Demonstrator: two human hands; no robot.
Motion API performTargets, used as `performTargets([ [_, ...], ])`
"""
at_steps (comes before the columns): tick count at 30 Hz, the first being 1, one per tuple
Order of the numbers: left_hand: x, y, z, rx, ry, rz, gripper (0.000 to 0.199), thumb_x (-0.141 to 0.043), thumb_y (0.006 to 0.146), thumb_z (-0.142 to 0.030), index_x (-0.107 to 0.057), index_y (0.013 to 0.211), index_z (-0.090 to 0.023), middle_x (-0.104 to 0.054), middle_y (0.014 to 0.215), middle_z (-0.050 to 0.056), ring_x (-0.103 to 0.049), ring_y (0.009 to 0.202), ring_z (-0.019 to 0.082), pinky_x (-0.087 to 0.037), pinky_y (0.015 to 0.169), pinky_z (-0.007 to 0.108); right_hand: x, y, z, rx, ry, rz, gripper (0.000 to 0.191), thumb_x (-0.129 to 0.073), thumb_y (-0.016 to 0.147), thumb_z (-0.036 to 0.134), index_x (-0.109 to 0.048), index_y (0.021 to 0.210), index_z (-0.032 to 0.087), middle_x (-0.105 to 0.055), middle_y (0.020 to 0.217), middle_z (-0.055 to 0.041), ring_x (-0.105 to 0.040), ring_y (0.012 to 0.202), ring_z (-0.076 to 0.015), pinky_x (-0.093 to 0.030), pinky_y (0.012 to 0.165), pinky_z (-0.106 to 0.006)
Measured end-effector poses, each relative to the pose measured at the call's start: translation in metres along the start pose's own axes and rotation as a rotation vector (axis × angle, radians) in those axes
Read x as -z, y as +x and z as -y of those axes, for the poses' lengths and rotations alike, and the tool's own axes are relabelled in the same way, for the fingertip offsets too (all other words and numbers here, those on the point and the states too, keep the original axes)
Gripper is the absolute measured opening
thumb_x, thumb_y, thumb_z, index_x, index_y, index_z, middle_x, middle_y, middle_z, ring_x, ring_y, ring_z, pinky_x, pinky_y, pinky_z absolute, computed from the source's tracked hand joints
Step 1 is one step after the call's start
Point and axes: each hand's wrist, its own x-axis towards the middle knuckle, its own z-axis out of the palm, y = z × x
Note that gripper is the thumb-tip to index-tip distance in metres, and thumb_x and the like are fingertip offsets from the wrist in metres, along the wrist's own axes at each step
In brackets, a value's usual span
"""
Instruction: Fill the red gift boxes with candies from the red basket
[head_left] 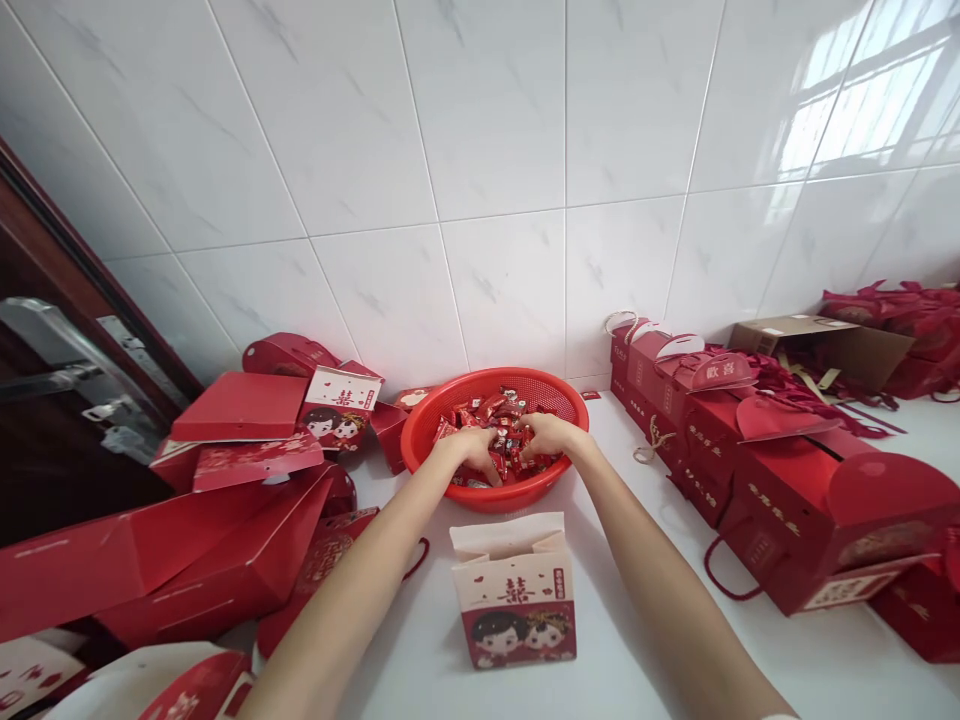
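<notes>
Both hands reach into a round red plastic basket (491, 497) that holds many small red-wrapped candies (510, 412). My left hand (478, 452) lies on the candies at the left of the basket, fingers apart and pointing down. On the right side, my right hand (546, 437) has its fingers spread among the wrappers; no candy is seen gripped in either hand. Between my forearms, in front of the basket, a small red and white paper box (516, 610) with two cartoon figures stands upright with its top open.
Unfolded and part-folded red boxes (247, 530) are piled at the left, beside a dark door with a metal handle (52, 340). A row of red gift boxes (780, 500) runs along the right, with a cardboard box (825, 345) and ribbons behind. White tiles back the table.
</notes>
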Motion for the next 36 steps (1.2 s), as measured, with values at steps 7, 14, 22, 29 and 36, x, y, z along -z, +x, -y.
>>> performTargets([
  [7,-0.007,0.001,-0.007,-0.006,-0.026,0.051,0.076,-0.083,0.053,-0.029,-0.064,0.125,-0.022,-0.068,0.133,0.012,-0.065,0.117,0.033,-0.052,0.088,0.032,-0.003,-0.002,0.004,-0.049,-0.127,0.077,0.046,-0.081,0.052,0.006,-0.073,0.095,0.020,-0.072,0.103,-0.0093,-0.068,0.081,-0.0252,-0.044,0.055,-0.026],
  [14,-0.004,-0.010,-0.013,-0.017,-0.020,0.116,0.060,-0.079,0.056,-0.035,-0.070,0.114,-0.021,-0.075,0.118,0.010,-0.069,0.103,0.031,-0.052,0.078,0.031,0.000,-0.011,0.010,-0.114,-0.170,-0.077,0.018,-0.074,0.069,0.011,-0.070,0.083,0.021,-0.073,0.095,-0.0113,-0.069,0.093,-0.0320,-0.048,0.072,-0.034],
  [22,-0.007,-0.005,-0.011,-0.008,-0.030,0.135,0.050,-0.076,0.051,-0.030,-0.071,0.100,-0.022,-0.077,0.102,0.006,-0.070,0.095,0.030,-0.049,0.063,0.026,-0.001,-0.008,0.006,-0.123,-0.080,-0.303,0.012,-0.058,0.084,0.014,-0.062,0.094,0.019,-0.070,0.108,-0.0129,-0.065,0.103,-0.0295,-0.043,0.075,-0.032],
  [29,-0.007,-0.008,-0.009,-0.042,-0.068,0.102,0.060,-0.075,0.053,-0.027,-0.066,0.112,-0.021,-0.074,0.102,0.006,-0.068,0.091,0.027,-0.048,0.066,0.027,-0.004,0.000,-0.004,-0.064,0.067,-0.366,0.011,-0.059,0.084,0.015,-0.062,0.094,0.019,-0.070,0.099,-0.0083,-0.064,0.097,-0.0248,-0.045,0.077,-0.029],
  [36,-0.008,-0.005,-0.007,-0.132,-0.160,0.073,0.055,-0.078,0.053,-0.021,-0.066,0.107,-0.021,-0.068,0.086,0.000,-0.066,0.081,0.022,-0.045,0.061,0.025,-0.007,0.007,-0.010,-0.020,0.334,-0.357,0.013,-0.057,0.087,0.018,-0.060,0.099,0.018,-0.068,0.093,-0.0050,-0.067,0.076,-0.0180,-0.052,0.066,-0.027],
])
